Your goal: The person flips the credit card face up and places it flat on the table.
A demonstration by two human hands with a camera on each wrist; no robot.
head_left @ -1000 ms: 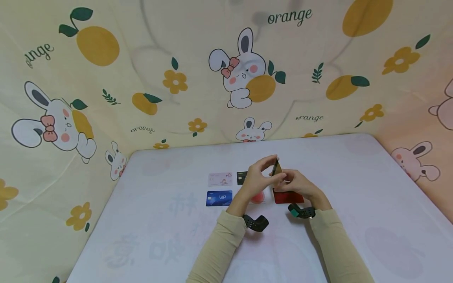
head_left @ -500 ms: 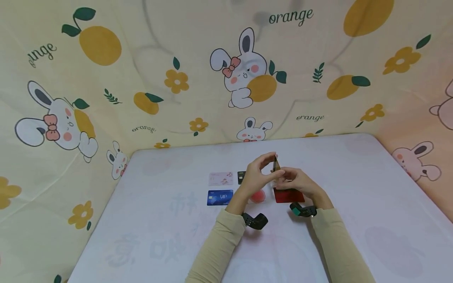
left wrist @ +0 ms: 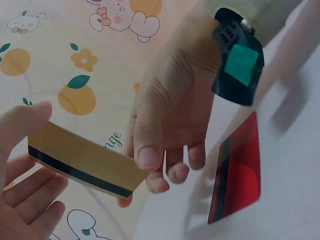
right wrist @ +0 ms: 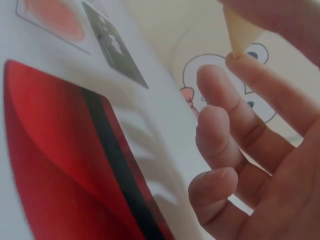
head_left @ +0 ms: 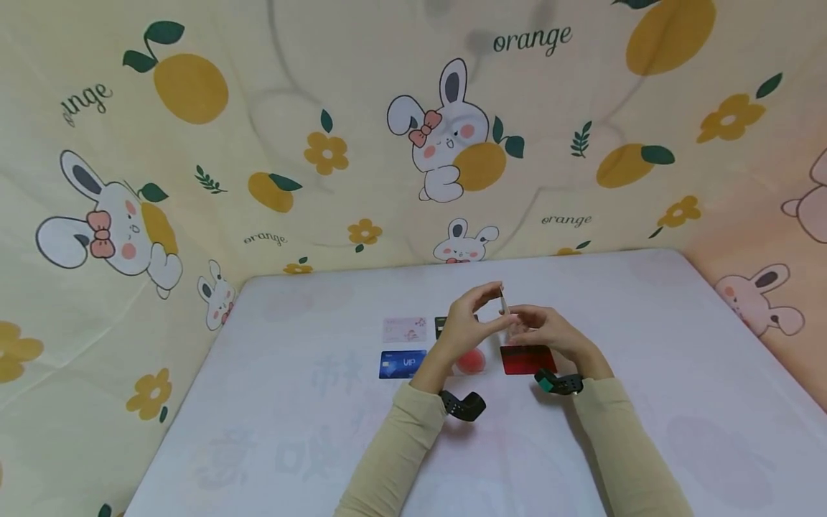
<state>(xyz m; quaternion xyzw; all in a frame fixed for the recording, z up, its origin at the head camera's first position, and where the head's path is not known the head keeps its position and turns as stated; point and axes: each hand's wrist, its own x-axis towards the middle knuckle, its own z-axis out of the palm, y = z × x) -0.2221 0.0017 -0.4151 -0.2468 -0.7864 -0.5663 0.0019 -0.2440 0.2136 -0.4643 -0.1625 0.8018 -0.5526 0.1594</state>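
Note:
Above the white table, both hands hold a gold card with a black stripe (left wrist: 85, 160). My left hand (head_left: 468, 323) grips one end, its thumb on the upper edge and fingers beneath. At the opposite end, my right hand (head_left: 549, 332) pinches a corner between thumb and index finger; its other fingers are bent loosely. In the head view the card is nearly edge-on and partly hidden by the hands. Below the right hand a red card with a dark stripe (head_left: 526, 360) lies on the table, also large in the right wrist view.
Left of the hands lie a pale pink card (head_left: 405, 330), a blue VIP card (head_left: 402, 364), a dark card (head_left: 439, 327) partly covered by the left hand, and a card with a coral circle (head_left: 472, 361). A patterned cloth (head_left: 362, 179) rises behind the table.
The gold card has turned, from showing its face to the head view to standing nearly edge-on. Both hands keep their hold in almost the same place; the head view has shifted slightly.

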